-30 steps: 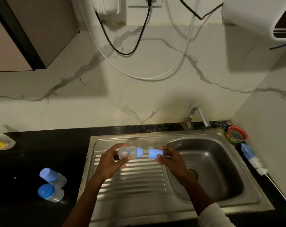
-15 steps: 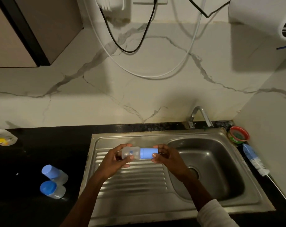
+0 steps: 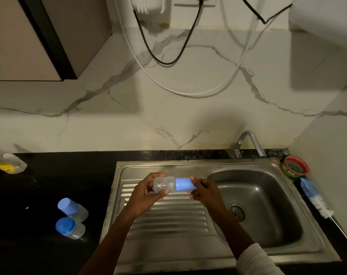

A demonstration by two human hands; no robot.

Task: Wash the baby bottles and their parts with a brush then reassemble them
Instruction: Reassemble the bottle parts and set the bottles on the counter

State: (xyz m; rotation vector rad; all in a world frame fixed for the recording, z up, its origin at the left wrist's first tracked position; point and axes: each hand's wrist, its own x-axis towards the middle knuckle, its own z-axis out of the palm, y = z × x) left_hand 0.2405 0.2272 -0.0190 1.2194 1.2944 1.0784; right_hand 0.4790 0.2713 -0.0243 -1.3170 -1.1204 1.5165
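Small clear plastic baby bottle (image 3: 164, 185) held horizontally above the ribbed drainboard of the stainless steel sink (image 3: 168, 219), near the drainboard's back edge. Left hand (image 3: 146, 192) curls its fingers and thumb round the clear body; right hand (image 3: 205, 190) grips the blue cylindrical cap (image 3: 185, 184) at the bottle's right end — cap sits flush against the body, no gap visible between them. Two more clear bottles with blue caps (image 3: 71, 218) lie on their sides on the black stone countertop (image 3: 49, 183), left of the sink and toward the counter's front edge, just beside each other. Blue-handled bottle brush with white bristles (image 3: 315, 197) lies along the counter strip at the sink's right edge, bristle end pointing toward the front. Red-rimmed round dish (image 3: 296, 166) sits at the back right corner of the counter — contents too dim to tell. Chrome tap (image 3: 248, 142) stands behind the basin.
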